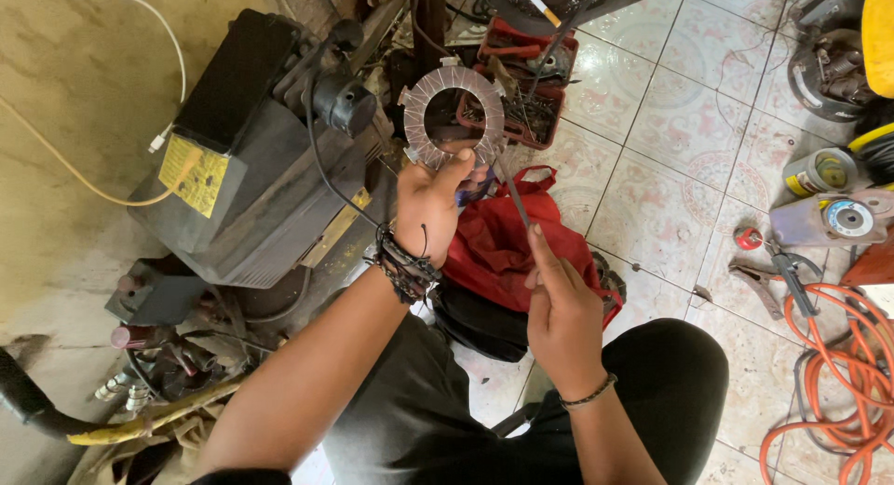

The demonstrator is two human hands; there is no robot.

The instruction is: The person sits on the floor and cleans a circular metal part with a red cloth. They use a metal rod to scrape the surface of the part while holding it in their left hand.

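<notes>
Head view, left hand [426, 206] raising ring [453, 115]

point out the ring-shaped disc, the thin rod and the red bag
ring-shaped disc [416, 122], head view, on the left side of the flat grey ring.
thin rod [514, 195], head view, on the middle of its shaft.
red bag [494, 248], head view, on the crumpled red cloth between the two hands.

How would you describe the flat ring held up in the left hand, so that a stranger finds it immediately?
Start at the big dark machine on the left and go right to the raised left hand. Its thumb and fingers pinch the lower edge of a flat grey ring. Unlike the thin rod in the right hand, it is round, with a wide hole and a notched rim.
</notes>
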